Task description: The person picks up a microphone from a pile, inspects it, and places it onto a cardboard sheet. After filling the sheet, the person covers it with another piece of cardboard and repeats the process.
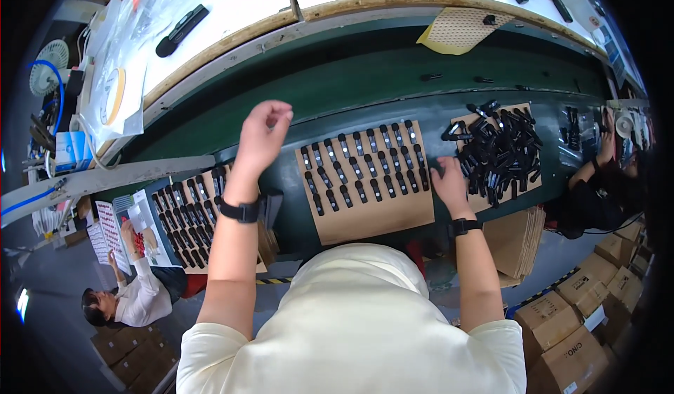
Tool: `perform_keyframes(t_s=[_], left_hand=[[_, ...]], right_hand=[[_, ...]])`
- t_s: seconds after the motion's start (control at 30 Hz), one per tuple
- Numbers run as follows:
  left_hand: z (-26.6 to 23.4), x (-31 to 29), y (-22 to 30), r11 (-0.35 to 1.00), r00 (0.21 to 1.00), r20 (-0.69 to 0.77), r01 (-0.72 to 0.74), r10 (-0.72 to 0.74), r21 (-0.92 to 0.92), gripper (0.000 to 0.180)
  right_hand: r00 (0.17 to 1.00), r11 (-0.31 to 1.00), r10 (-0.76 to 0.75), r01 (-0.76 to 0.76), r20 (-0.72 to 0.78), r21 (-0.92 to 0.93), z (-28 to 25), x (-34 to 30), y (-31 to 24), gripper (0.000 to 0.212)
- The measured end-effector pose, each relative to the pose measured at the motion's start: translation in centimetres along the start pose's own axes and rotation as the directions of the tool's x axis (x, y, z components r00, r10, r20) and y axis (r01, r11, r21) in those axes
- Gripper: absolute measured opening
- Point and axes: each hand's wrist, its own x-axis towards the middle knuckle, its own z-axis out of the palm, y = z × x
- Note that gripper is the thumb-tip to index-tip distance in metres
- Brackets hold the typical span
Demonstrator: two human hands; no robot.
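My left hand (261, 140) is raised over the conveyor, left of the middle cardboard sheet (375, 222). Its fingers curl toward the thumb, and nothing shows between them. On that sheet, small black elongated devices (357, 141), each with a pale round spot, lie in three rows. My right hand (451, 182) is at the sheet's right edge, thumb and forefinger apart, beside the last device (424, 179) of the lowest row. I cannot tell whether the thumb touches it. A heap of similar black pieces (500, 148) lies on another cardboard sheet to the right.
A green conveyor belt (337, 85) runs beyond the sheets, below a white shelf (232, 15). Another sheet of devices (186, 218) lies left, near a person in white (144, 296). Cardboard sheets (516, 243) are stacked at right, near a person in black (597, 197).
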Motion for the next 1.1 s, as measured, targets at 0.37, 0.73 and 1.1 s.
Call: perform_keyframes(t_s=[0.37, 0.73, 1.1], left_hand=[[2.2, 14.0, -14.6, 0.751, 0.939, 0.123, -0.332, 0.322, 0.571, 0.019], [9.8, 20.7, -14.2, 0.822, 0.928, 0.208, -0.371, 0.31, 0.431, 0.018], [11.3, 16.1, -13.3, 0.982, 0.972, 0.235, -0.04, -0.005, 0.186, 0.018]], right_hand=[[0.906, 0.922, -0.375, 0.344, -0.197, -0.175, -2.0, 15.6, -2.9, 0.031], [0.886, 0.955, -0.147, 0.012, 0.44, 0.295, 3.3, 22.8, 5.9, 0.035], [0.997, 0.901, 0.037, -0.062, 0.067, 0.43, 1.4, 18.6, 8.3, 0.036]])
